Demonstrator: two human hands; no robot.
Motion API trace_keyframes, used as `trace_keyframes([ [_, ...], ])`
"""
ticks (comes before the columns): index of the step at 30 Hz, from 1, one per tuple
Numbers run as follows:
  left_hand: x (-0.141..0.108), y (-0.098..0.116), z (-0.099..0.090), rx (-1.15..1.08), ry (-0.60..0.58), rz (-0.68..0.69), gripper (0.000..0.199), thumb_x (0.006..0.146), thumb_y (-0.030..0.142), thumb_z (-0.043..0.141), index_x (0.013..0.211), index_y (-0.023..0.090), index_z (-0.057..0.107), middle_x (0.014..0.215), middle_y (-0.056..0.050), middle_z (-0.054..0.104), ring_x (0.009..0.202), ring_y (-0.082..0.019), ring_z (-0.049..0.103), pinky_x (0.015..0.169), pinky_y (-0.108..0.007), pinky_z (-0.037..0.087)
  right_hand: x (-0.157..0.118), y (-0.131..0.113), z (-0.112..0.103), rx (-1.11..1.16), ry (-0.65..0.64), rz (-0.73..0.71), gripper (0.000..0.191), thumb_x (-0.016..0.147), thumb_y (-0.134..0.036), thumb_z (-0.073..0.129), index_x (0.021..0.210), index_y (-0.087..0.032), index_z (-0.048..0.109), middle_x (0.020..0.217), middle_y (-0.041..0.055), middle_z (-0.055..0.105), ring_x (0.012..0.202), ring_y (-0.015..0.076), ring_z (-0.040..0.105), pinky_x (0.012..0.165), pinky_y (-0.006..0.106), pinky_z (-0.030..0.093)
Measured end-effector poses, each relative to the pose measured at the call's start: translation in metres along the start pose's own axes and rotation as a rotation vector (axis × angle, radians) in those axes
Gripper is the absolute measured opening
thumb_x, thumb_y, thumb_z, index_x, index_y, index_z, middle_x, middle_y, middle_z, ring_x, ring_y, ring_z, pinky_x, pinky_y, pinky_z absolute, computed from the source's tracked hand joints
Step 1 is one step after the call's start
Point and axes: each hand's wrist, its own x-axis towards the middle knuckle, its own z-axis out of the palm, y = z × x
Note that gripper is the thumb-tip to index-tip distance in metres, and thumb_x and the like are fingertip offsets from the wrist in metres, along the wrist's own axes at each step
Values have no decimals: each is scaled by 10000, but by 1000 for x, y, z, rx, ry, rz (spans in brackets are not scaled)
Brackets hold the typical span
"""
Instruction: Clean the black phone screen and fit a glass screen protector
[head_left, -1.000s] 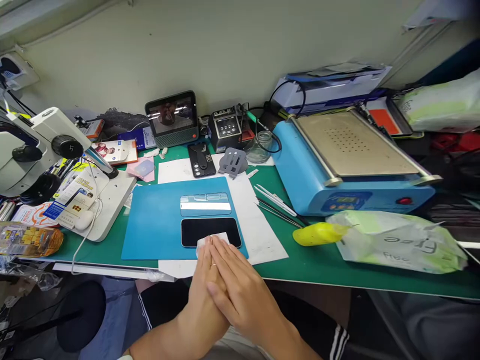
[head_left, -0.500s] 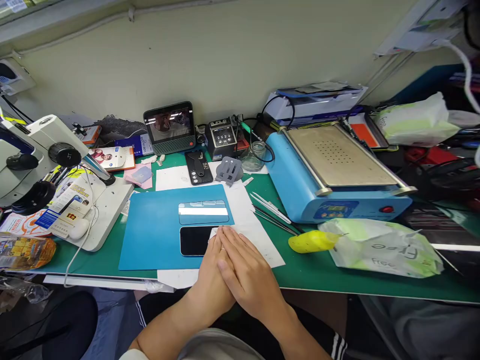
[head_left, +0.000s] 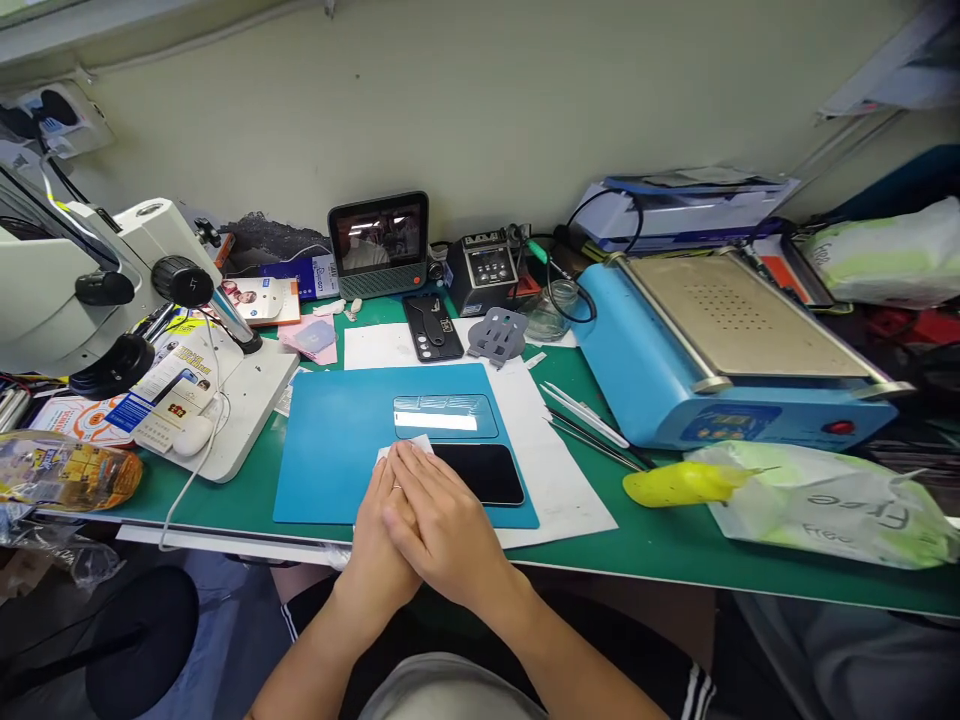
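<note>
A phone (head_left: 480, 474) lies on the blue mat (head_left: 337, 430), its black screen up. My left hand (head_left: 375, 540) is over the phone's left end, with a white wipe (head_left: 421, 442) showing at its fingertips. On top of it rests my right hand (head_left: 442, 510), fingers stretched out, side by side and flat across the left. Together the hands hide the left part of the phone and most of the wipe. Just beyond the phone is a clear glass sheet with a dark outline (head_left: 480, 408), on the same mat.
To the right are white and black tweezers (head_left: 585, 415), a yellow bottle (head_left: 679, 484), a tissue pack (head_left: 840, 510) and a blue heating plate machine (head_left: 645, 370). A microscope (head_left: 180, 290) stands left. Behind the mat are a black phone back (head_left: 433, 328) and a small display (head_left: 379, 240).
Both stacked hands have slid left across the phone with the wipe, from its right part to its left end. The whole view has shifted left, so the bench appears further right.
</note>
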Motion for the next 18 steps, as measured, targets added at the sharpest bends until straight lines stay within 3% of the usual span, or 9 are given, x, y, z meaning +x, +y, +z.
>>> trace_keyframes([
  [12,-23,31,-6,238,28,-38,547,1017,263,433,1526,63,450,1562,-202,517,1453,-323,506,1207,-496,442,-28,-7,-15,107,-36,-74,594,1022,-349,447,1495,5,506,1531,224,524,1452,309,503,1180,521,476],
  [18,-18,53,6,259,59,-24,540,991,248,442,1501,74,475,1529,-207,552,1423,-325,538,1164,-507,476,-44,7,-31,122,-32,-49,585,1026,-361,427,1479,-4,529,1531,202,526,1453,290,501,1178,491,480],
])
